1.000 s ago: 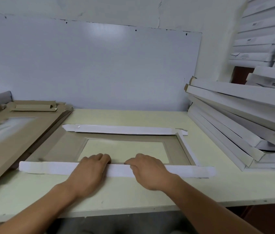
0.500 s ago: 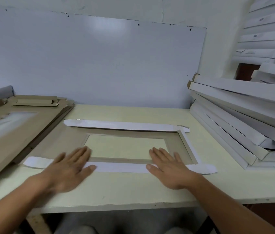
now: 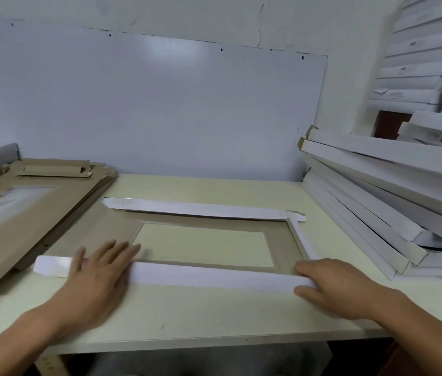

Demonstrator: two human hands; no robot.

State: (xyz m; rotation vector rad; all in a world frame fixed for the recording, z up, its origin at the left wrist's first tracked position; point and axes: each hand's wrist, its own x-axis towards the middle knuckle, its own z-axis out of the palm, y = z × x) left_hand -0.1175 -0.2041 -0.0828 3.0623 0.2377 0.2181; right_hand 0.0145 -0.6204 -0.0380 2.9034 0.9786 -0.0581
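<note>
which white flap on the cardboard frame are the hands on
The near flap, closest to the person: the left hand presses flat on it and the right hand grips its right end. The far flap and short right flap lie untouched.

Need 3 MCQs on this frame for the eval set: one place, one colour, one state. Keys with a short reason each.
1. Where does the pile of white boxes lie relative to the windowed cardboard blank?
A. Left of it
B. Right of it
C. On top of it

2. What colour is the blank's face around the window?
A. Brown
B. Red
C. Black

3. How does the left hand lie on the near flap?
A. Flat, fingers straight
B. Clenched in a fist
C. Lifted clear of it

Key:
1 B: the boxes are stacked at the right end of the table, beside the blank.
2 A: the border framing the window is plain brown card.
3 A: the palm and straight fingers press down on the white flap.
</note>
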